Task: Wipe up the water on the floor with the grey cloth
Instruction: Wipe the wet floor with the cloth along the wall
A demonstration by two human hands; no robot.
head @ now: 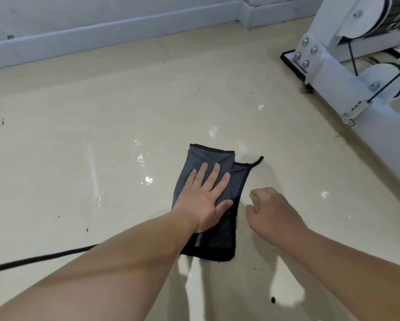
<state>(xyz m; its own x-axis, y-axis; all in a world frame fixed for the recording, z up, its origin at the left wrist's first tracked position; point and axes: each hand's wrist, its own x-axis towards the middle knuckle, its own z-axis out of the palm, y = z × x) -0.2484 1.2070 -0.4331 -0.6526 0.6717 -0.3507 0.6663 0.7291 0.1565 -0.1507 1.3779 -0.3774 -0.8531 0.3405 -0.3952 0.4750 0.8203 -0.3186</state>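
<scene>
**Q:** Cloth: where, quick?
**A:** The grey cloth (208,156) lies flat on the floor (67,140), folded into a long strip, middle of view. The far half is paler grey and the near half almost black. I'd guess that end is soaked, but I can't be sure. It has a black hem, and a small hanging loop (257,161) sticks out at the far right corner.

**Q:** Your grips?
**A:** My left grip (203,198) is released: palm down, fingers straight and spread, pressing the middle of the cloth and pinching nothing. My right grip (272,212) is just beside the cloth's right edge, fingers loosely curled, empty. Can't tell if it touches the floor.

**Q:** How will it handle?
**A:** Soft, limp, light, and heavier where wet, I reckon. The floor looks glossy, so it should slide easily under a flat palm. It may bunch or unfold if pushed from one edge. Best hold is the palm over the centre. To lift it, pinch a hemmed corner or the loop.

**Q:** Water?
**A:** The water (145,179) shows as shiny patches just left of the cloth, with more glints off to the right. Not yet wiped, by the look.

**Q:** Around it?
**A:** A black cable (43,258) on the floor at left, a white machine frame (333,82) at right, a skirting board (101,31) at the back.
</scene>
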